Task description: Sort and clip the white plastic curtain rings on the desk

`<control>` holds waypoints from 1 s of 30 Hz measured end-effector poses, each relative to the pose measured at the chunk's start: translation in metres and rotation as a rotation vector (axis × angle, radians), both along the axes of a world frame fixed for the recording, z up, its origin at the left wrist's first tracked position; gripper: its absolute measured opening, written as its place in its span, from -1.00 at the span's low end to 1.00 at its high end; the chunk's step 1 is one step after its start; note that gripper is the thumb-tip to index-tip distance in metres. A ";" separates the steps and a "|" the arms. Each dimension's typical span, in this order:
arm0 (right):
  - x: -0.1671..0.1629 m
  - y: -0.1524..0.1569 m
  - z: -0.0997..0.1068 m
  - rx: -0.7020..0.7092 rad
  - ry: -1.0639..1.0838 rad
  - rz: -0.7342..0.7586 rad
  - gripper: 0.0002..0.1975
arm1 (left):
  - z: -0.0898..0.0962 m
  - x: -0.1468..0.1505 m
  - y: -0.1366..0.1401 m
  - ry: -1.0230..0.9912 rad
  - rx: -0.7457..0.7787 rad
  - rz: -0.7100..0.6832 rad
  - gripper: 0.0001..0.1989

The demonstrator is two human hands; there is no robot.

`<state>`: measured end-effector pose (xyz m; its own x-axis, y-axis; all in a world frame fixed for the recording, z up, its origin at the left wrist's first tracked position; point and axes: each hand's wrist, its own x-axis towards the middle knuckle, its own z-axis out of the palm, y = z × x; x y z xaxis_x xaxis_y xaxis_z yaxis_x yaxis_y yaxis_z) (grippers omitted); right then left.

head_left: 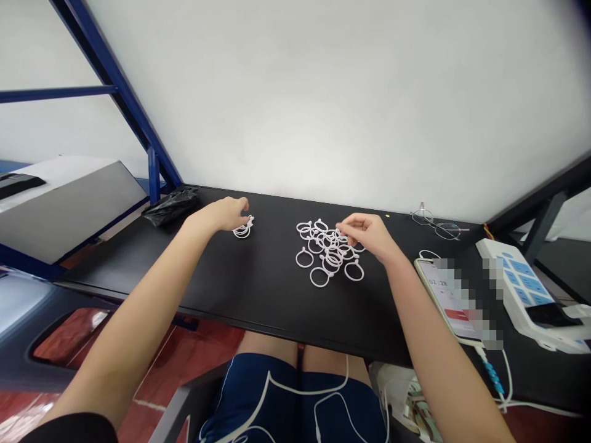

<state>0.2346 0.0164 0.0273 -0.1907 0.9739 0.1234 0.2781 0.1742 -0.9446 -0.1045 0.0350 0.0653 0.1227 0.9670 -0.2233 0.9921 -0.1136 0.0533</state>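
Over a small stack of white rings [242, 231] on the left of the black table hovers my left hand [227, 213]. Its thumb and forefinger are apart, with the thumb close to the topmost ring. A loose pile of several white rings [331, 255] lies right of centre, each ring thin and round with a small knob or eyelet like a curtain ring. At the pile's upper right edge my right hand [367, 234] is closed in a pinch on a white ring, partly hidden by the fingertips.
Eyeglasses [434, 224] lie near the wall at right. A phone [450, 301] with a cable and a white power strip [526, 289] are on the right of the black table [258, 283]. A black plastic bag [172, 206] sits at the left, beside a blue metal frame [124, 101].
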 end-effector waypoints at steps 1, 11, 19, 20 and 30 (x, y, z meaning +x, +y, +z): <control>0.005 -0.005 0.004 0.004 -0.153 0.082 -0.77 | 0.000 0.010 -0.003 -0.030 0.038 -0.056 -0.58; -0.002 -0.046 -0.010 0.113 -0.651 0.252 -0.78 | -0.046 0.111 -0.020 -0.582 0.008 -0.716 -0.71; -0.007 -0.050 -0.014 0.079 -0.721 0.265 -0.83 | -0.055 0.122 -0.018 -0.352 0.019 -0.653 -0.73; -0.010 -0.050 -0.015 0.094 -0.760 0.248 -0.88 | -0.054 0.123 -0.019 -0.325 0.015 -0.647 -0.73; -0.018 -0.039 0.003 -0.036 -0.760 0.224 -0.84 | -0.034 0.095 -0.014 -0.750 -0.056 -0.448 -0.76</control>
<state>0.2165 -0.0223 0.0303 -0.4023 0.9032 -0.1498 0.8110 0.2756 -0.5161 -0.0091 0.0208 0.0311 0.6222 0.7826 0.0230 0.5559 -0.4623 0.6909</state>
